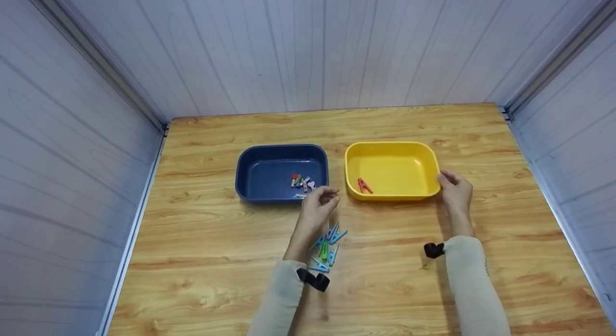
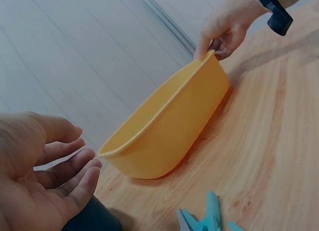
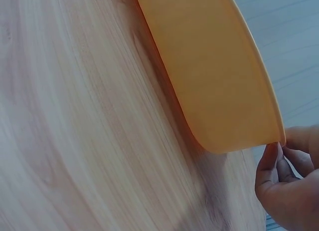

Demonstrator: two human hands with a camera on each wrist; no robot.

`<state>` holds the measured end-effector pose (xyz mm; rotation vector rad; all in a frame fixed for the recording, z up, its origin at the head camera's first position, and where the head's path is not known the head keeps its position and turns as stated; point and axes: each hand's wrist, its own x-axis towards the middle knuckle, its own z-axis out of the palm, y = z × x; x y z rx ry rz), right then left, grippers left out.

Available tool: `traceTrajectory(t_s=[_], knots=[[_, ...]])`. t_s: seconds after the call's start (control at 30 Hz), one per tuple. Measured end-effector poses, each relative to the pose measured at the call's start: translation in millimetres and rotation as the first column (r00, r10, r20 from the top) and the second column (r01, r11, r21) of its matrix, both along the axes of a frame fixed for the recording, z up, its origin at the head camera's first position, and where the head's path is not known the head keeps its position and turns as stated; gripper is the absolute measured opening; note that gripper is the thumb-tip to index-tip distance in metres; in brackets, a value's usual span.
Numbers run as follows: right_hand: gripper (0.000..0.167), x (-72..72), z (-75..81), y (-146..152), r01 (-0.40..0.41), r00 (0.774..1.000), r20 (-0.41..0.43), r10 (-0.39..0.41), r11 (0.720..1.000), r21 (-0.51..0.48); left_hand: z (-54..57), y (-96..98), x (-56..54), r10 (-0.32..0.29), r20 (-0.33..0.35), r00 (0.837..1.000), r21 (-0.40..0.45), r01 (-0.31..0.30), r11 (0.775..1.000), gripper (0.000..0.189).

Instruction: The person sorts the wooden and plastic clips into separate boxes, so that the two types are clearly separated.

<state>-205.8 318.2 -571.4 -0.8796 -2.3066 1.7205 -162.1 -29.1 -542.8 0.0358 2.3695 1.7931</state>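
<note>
Here, right hand [image 1: 457, 191] pinching yellow tub [image 1: 397, 170], left hand [image 1: 316, 208] relaxed

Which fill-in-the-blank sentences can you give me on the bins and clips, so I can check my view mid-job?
The right hand pinches the rim of the right bin, coloured ____.
Several small clips lie inside the left bin, coloured ____.
The right bin contains exactly ____ red clip.
Missing words: yellow; blue; one.

On the tabletop [image 1: 207, 268], the left basin [image 1: 264, 200] contains small clips [image 1: 305, 185]; the right basin [image 1: 399, 174], beside it, contains one clothespin [image 1: 364, 186]. Loose clothespins [image 1: 324, 252] lie before the basins.
</note>
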Motion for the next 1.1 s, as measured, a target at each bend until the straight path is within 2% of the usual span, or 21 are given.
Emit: traceTrajectory(t_s=[0.2,0.33,0.43,0.63,0.83,1.1], knots=[[0.036,-0.2,-2.6,0,0.012,1.0,-0.026,-0.013,1.0,-0.021,-4.4,0.2,7.7,0.009,-0.001,1.0,0.016,-0.009,1.0,0.023],[0.036,0.6,-3.2,1,0.008,0.999,-0.035,-0.008,1.0,-0.001,-8.8,-1.4,10.6,0.006,-0.021,1.0,0.016,-0.006,1.0,0.023],[0.036,1.4,-3.0,1,0.005,1.0,-0.024,-0.005,1.0,0.023,-12.5,-2.9,12.2,-0.001,-0.027,1.0,0.0,0.001,1.0,0.022],[0.036,1.9,-1.3,0,0.01,1.0,-0.007,-0.01,1.0,0.003,-20.2,-5.9,15.4,-0.02,-0.002,1.0,-0.027,0.019,0.999,0.021],[0.037,1.7,0.1,0,0.005,1.0,0.013,-0.005,1.0,0.006,-33.0,-8.3,18.1,-0.043,0.011,0.999,-0.068,0.043,0.997,0.021],[0.037,1.0,-0.9,1,0.004,1.0,0.002,-0.004,1.0,0.003,-46.3,-9.9,21.8,-0.005,0.012,1.0,-0.116,0.006,0.993,0.02]])
